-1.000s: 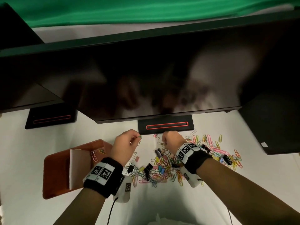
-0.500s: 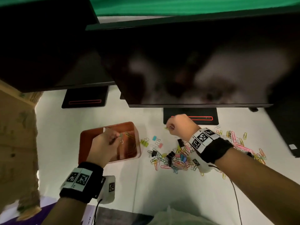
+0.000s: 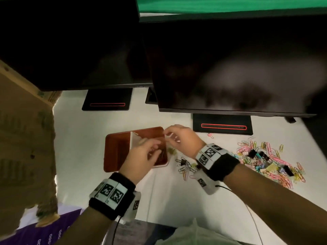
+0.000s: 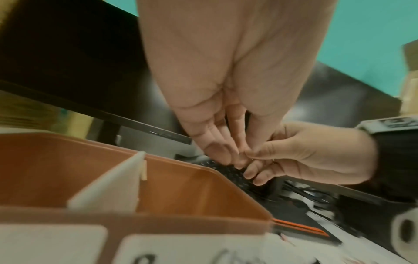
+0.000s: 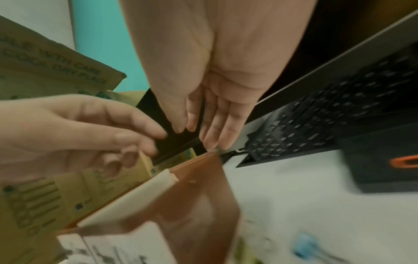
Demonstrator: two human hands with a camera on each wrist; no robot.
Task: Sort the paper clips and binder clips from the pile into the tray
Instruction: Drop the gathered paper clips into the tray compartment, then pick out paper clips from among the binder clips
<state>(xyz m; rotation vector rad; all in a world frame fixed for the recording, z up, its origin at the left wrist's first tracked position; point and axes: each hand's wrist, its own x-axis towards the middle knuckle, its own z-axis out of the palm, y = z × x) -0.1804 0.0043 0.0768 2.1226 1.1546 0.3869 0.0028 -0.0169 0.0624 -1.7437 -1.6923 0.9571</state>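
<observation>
Right hand (image 3: 180,140) has moved from the pile (image 3: 265,160) to the tray's (image 3: 115,152) right edge, meeting left hand (image 3: 141,156). Both hands' fingers extend loosely; whether they hold a clip cannot be told through blur.

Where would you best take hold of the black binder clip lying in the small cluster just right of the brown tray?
Probably pinch the black binder clip across its solid body, from above: it lies on the white desk among thin wire paper clips that sideways fingers might snag.
</observation>
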